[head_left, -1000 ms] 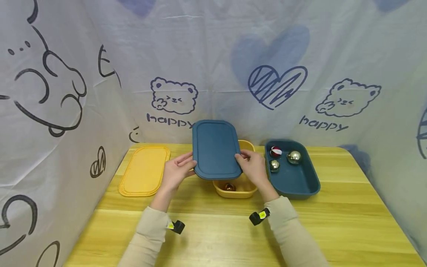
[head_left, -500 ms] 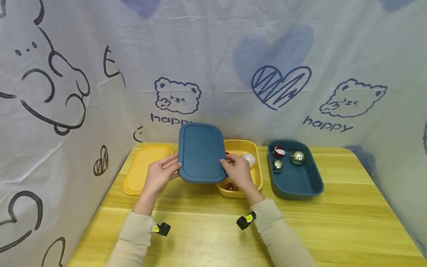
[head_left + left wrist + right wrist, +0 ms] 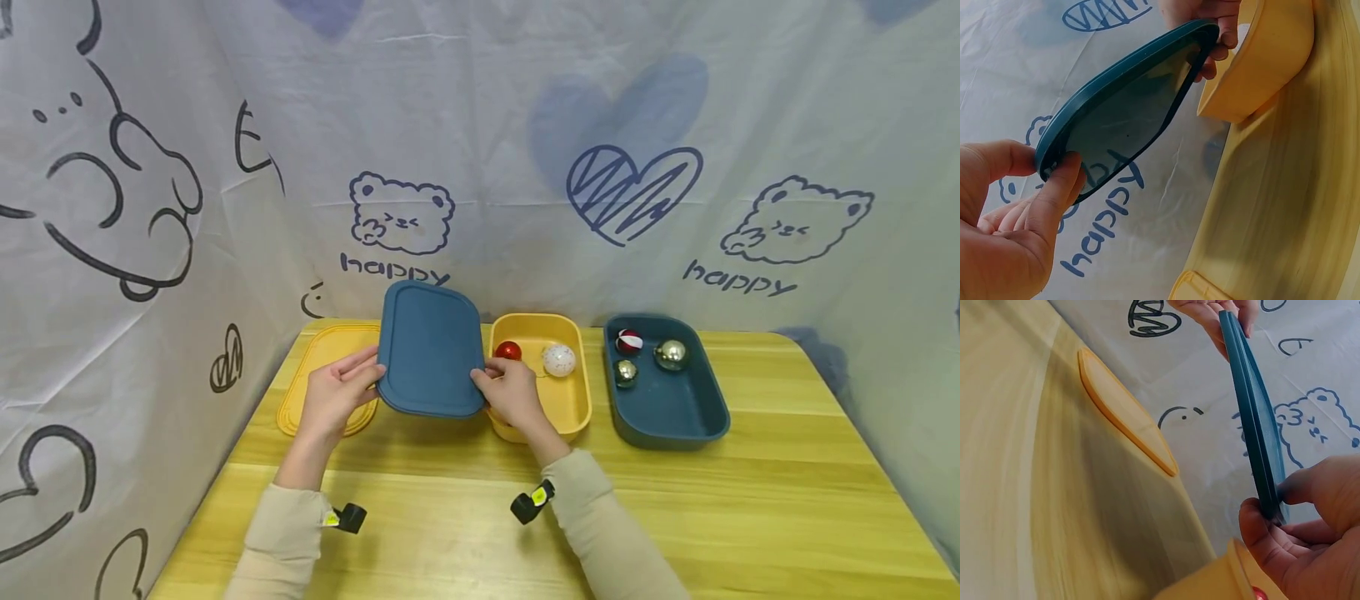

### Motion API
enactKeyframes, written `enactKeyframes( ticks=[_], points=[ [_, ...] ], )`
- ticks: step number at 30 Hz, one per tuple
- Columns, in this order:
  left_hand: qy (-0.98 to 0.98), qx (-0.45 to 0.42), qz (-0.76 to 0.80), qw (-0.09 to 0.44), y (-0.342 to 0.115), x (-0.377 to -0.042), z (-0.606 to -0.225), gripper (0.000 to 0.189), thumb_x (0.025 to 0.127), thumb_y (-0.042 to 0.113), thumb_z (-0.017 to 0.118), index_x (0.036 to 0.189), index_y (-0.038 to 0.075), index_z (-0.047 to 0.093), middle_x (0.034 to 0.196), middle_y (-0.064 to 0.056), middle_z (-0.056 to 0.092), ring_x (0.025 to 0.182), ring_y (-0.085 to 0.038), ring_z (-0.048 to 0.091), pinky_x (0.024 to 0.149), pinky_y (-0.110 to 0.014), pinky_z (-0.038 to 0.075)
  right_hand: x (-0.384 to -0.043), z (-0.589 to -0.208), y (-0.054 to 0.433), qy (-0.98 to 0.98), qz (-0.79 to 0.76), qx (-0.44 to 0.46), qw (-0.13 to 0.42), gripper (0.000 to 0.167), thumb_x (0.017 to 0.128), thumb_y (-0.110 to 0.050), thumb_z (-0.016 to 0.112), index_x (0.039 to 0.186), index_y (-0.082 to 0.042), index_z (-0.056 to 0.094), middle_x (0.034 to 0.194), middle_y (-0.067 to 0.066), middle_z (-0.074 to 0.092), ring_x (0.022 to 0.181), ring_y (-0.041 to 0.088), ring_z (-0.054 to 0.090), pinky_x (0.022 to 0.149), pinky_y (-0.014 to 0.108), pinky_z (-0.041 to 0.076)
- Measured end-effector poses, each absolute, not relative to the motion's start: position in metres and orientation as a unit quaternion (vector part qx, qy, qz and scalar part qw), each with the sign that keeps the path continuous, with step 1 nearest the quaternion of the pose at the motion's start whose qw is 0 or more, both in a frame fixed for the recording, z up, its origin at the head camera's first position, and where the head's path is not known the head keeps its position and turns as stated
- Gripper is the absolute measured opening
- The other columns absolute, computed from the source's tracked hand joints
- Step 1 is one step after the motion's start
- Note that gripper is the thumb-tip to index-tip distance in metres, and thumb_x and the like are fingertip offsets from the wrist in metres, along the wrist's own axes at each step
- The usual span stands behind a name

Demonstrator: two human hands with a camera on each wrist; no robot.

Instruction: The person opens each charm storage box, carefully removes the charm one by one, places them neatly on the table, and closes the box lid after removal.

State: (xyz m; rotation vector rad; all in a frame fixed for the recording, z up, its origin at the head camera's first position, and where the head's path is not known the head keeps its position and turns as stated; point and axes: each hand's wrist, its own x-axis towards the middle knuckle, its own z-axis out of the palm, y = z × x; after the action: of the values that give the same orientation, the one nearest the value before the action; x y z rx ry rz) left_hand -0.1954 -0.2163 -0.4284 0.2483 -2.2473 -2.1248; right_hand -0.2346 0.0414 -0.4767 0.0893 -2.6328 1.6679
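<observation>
A blue rectangular lid (image 3: 431, 350) with rounded corners is held up off the table, tilted toward me. My left hand (image 3: 335, 393) pinches its left edge between thumb and fingers. On the opposite edge my right hand (image 3: 513, 392) pinches it the same way, thumb on top. Below and to the right stands a yellow box (image 3: 573, 417), holding a red ball (image 3: 508, 350) and a speckled white ball (image 3: 558, 360); my right hand covers part of this box. A yellow lid (image 3: 300, 400) lies on the table at the left, partly hidden by the blue lid and my left hand.
A blue box (image 3: 675, 417) at the right holds a red-and-white ball (image 3: 628, 342) and two gold balls, one larger (image 3: 671, 355) and one smaller (image 3: 626, 372). Behind the wooden table (image 3: 450, 517) hangs a white printed curtain (image 3: 510, 233).
Both hands have carried the blue lid leftward and slightly down, from above the yellow box toward the yellow lid. More of the yellow box and its balls now shows.
</observation>
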Motion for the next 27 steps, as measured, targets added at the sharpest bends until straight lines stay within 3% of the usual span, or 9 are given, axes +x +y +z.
enactKeyframes(
  ticks=[6, 16, 20, 24, 27],
  points=[
    [-0.731, 0.085, -0.677, 0.019, -0.223, -0.194, -0.424, 0.050, 0.099, 0.016, 0.073, 0.146, 0.001, 0.062, 0.141, -0.020, 0.066, 0.096, 0.001, 0.076, 0.084, -0.024, 0.063, -0.232, -0.479, 0.031, -0.828, 0.560, 0.039, -0.004, 0.036, 0.100, -0.018, 0.071, 0.128, 0.005, 0.072, 0.104, 0.018, 0.076, 0.065, 0.013, 0.068, 0.059, 0.025, 0.060],
    [-0.721, 0.085, -0.688, 0.018, -0.231, -0.194, -0.414, 0.051, 0.099, 0.014, 0.073, 0.147, 0.000, 0.061, 0.142, -0.016, 0.065, 0.096, 0.000, 0.077, 0.084, -0.024, 0.063, -0.228, -0.483, 0.015, -0.830, 0.555, 0.057, -0.014, 0.034, 0.103, -0.017, 0.067, 0.127, 0.005, 0.072, 0.101, 0.017, 0.076, 0.065, 0.028, 0.073, 0.059, 0.023, 0.056],
    [-0.728, 0.087, -0.680, 0.016, -0.232, -0.194, -0.409, 0.051, 0.099, 0.015, 0.073, 0.146, 0.000, 0.061, 0.145, -0.015, 0.064, 0.096, 0.001, 0.076, 0.083, -0.023, 0.062, -0.226, -0.484, 0.008, -0.828, 0.556, 0.065, -0.020, 0.025, 0.104, -0.015, 0.064, 0.115, 0.005, 0.074, 0.085, 0.013, 0.072, 0.065, 0.034, 0.072, 0.056, 0.022, 0.051],
    [-0.737, 0.081, -0.671, 0.012, -0.234, -0.194, -0.406, 0.051, 0.099, 0.016, 0.073, 0.146, 0.000, 0.062, 0.146, -0.017, 0.062, 0.097, 0.003, 0.075, 0.083, -0.022, 0.062, -0.224, -0.485, 0.002, -0.827, 0.556, 0.069, -0.034, 0.022, 0.104, -0.013, 0.061, 0.108, 0.005, 0.073, 0.076, 0.006, 0.066, 0.058, 0.019, 0.062, 0.056, 0.022, 0.046],
    [-0.741, 0.071, -0.668, 0.005, -0.235, -0.195, -0.404, 0.050, 0.099, 0.016, 0.072, 0.146, 0.000, 0.062, 0.147, -0.020, 0.060, 0.100, 0.003, 0.075, 0.084, -0.022, 0.062, -0.222, -0.488, -0.001, -0.829, 0.553, 0.069, -0.050, 0.026, 0.104, -0.012, 0.060, 0.116, 0.008, 0.071, 0.078, 0.007, 0.067, 0.059, 0.011, 0.057, 0.058, 0.022, 0.046]
  ],
)
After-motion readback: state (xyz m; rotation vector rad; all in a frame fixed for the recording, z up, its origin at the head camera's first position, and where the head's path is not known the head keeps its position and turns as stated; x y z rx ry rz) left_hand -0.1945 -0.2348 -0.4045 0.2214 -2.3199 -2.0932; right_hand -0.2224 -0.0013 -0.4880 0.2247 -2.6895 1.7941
